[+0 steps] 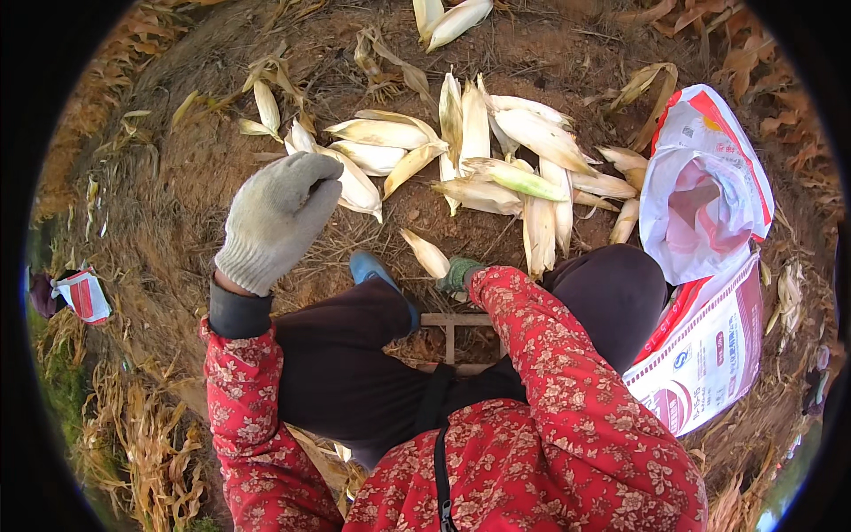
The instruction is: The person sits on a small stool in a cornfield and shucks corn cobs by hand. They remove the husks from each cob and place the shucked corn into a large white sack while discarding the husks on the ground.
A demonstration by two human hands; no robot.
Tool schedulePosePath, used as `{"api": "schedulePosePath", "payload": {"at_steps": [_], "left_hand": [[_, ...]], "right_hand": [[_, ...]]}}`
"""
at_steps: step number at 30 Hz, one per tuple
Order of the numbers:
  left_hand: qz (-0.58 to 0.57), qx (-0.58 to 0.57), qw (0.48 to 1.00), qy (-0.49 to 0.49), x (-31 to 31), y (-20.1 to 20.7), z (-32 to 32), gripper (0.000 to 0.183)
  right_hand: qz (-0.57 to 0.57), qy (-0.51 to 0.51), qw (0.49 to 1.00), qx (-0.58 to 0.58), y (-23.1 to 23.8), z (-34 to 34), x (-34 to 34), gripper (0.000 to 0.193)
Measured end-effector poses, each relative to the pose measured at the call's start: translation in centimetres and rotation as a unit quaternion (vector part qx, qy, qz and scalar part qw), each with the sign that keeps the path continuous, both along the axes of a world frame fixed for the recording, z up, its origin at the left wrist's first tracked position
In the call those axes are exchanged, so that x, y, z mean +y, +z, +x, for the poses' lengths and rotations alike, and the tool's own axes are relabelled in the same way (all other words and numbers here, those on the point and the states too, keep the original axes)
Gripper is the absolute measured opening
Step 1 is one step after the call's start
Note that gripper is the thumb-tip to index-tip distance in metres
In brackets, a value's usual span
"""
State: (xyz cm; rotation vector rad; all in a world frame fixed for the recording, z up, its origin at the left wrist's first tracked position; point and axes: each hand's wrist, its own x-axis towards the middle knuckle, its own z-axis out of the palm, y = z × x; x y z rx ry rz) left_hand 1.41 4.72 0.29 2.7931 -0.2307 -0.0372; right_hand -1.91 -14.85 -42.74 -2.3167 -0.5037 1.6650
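My left hand (282, 211), in a pale knit glove, is raised at the left of the husked-looking pile. Its fingers curl toward the thumb, and whatever is in them is hidden. Low in front of my knees, my right hand (459, 275) wears a green glove, mostly covered by the red floral sleeve. It grips one end of a pale ear of corn (425, 254) that points up and left. Beyond my hands lies a loose heap of ears of corn in pale husks (541, 137), one with a greenish husk (516, 177). Another husked ear (357, 188) lies partly behind my left glove.
A white and red woven sack (700, 355), its mouth spread, stands against my right knee. Below me is a wooden frame (450, 341). More ears (456, 22) lie farther off. Dry stalks (142, 452) flank the bare soil. Another sack (84, 295) is at far left.
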Motion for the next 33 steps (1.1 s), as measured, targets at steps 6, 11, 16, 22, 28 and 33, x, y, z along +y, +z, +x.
{"api": "schedulePosePath", "payload": {"at_steps": [6,11,16,22,28,33], "left_hand": [[0.015,-0.005,1.0,0.007,0.7,0.3,-1.5,0.021],[0.022,0.075,0.997,0.016,-0.4,-0.8,-0.2,0.03],[0.057,0.139,0.987,0.063,0.9,-1.0,-0.2,0.038],[-0.081,0.033,0.995,0.045,-1.0,0.6,1.3,0.045],[-0.078,-0.01,0.997,-0.02,-6.1,4.1,4.1,0.035],[0.04,-0.083,0.996,-0.013,-8.6,3.8,6.4,0.034]], "right_hand": [[0.062,0.059,0.993,-0.08,8.6,0.0,2.8,0.065],[0.19,-0.282,0.94,-0.021,9.0,2.8,1.6,0.074],[0.327,-0.435,0.839,0.023,15.9,7.7,2.2,0.085],[0.517,-0.447,0.73,0.004,27.5,12.9,4.4,0.071],[0.684,-0.439,0.581,0.044,33.0,16.5,4.0,0.055],[0.775,-0.41,0.462,0.132,30.3,18.4,3.6,0.044]]}}
